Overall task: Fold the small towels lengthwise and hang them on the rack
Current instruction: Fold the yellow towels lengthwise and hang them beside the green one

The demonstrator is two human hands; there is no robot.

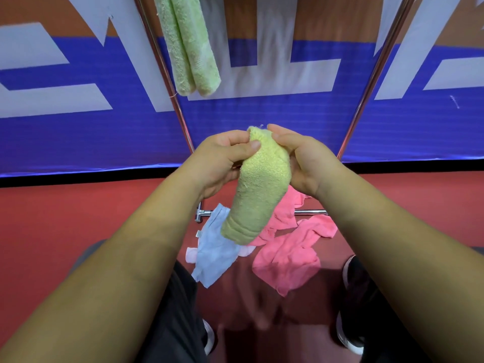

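You hold a folded yellow towel (pixel 259 195) at its top end, in front of the rack (pixel 167 74).
Your left hand (pixel 222 158) and right hand (pixel 301 158) both curl round it, above the red floor (pixel 78 205), where a light blue towel (pixel 214 247) and pink towels (pixel 285 258) lie crumpled. A green towel (pixel 188 45) hangs folded, probably over the top rail. Behind stands a blue, white and orange banner (pixel 78 100).

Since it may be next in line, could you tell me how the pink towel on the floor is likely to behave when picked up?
Probably floppy: the pink towel lies crumpled in loose folds on the floor, so it should droop from wherever it is gripped. Likely light and not slippery, given its thin, fuzzy cloth.
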